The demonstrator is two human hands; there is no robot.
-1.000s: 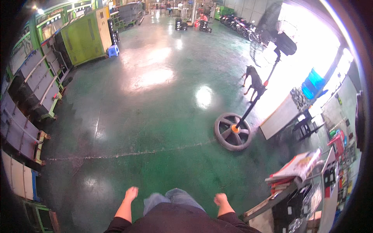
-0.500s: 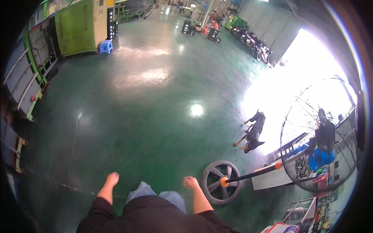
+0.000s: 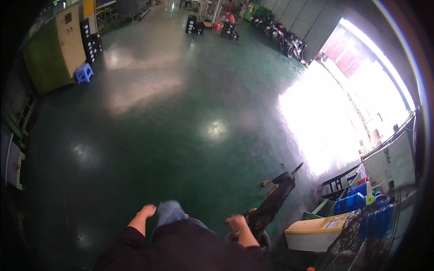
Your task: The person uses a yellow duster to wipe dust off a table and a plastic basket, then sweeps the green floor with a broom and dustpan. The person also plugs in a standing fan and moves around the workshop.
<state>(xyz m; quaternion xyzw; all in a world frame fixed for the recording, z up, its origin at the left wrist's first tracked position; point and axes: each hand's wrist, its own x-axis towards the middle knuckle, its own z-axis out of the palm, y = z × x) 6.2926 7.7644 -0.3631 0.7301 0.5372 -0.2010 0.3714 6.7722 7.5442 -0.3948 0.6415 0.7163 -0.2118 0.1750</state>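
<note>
- Step in hand: looked like plain walking, judging by the jeans [image 3: 171, 213] pushed forward beside the left hand [image 3: 147, 210]; no handling seen.
- Left hand: fingers loosely curled, nothing visible in it, above the green floor [image 3: 199, 169]; exact opening unclear.
- Right hand [image 3: 237, 222]: looked part-curled and empty, but blurred; could not tell how far open.
- Black-and-tan dog [image 3: 275, 196]: just right of and beyond the right hand, tail pointing away from it; contact couldn't be told.
- Next move, as judged: called for keeping the right hand and the feet clear of the dog and the round dark base [image 3: 266, 242] under that hand.
- Hidden: dog's head lost near the right forearm [image 3: 246, 235]; base mostly covered; feet out of sight.
- Hard to make out: the doorway [image 3: 325, 108], far right beyond the right hand, was glared out.
</note>
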